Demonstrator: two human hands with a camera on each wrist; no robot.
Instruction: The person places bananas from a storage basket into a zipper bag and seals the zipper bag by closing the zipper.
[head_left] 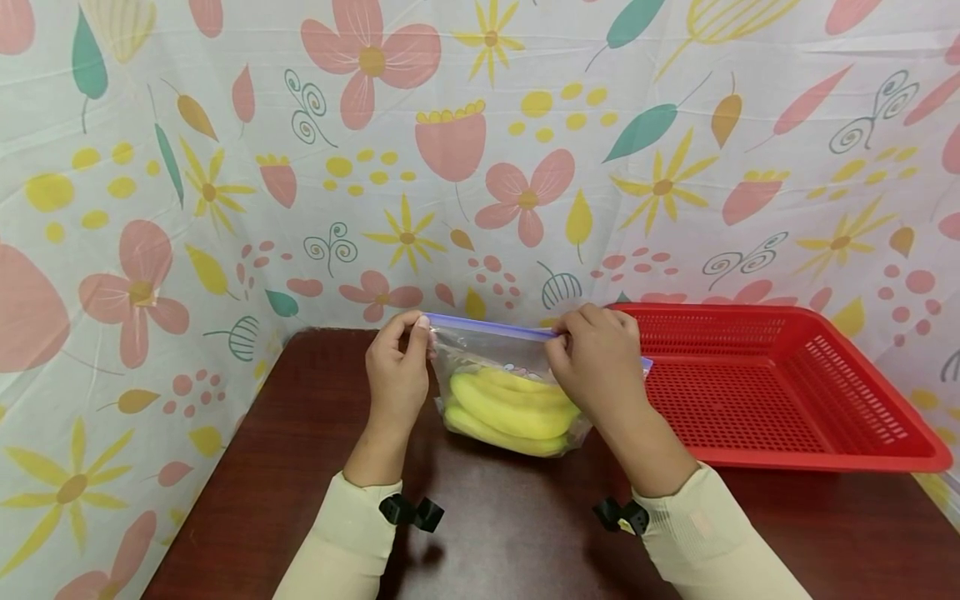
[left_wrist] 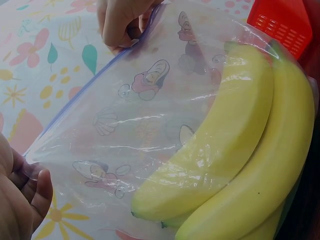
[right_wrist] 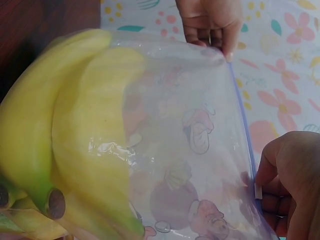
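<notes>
A clear zip bag (head_left: 471,348) with printed cartoon figures stands on the table, its purple zip strip (head_left: 491,326) at the top. Several yellow bananas (head_left: 517,408) lie inside, in the bag's lower part. At the strip's left end, my left hand (head_left: 397,367) pinches the bag's corner between thumb and fingers. Toward the right end, my right hand (head_left: 600,362) grips the strip with curled fingers. A small white piece (right_wrist: 258,191) shows on the strip beside the right fingers in the right wrist view. Part of the bag's right side is hidden behind the right hand.
A red plastic basket (head_left: 795,457) with a perforated floor stands right of the bag, close to the right forearm. Underneath is a dark brown table (head_left: 480,517). A white flower-printed cloth (head_left: 450,192) hangs behind and to the left.
</notes>
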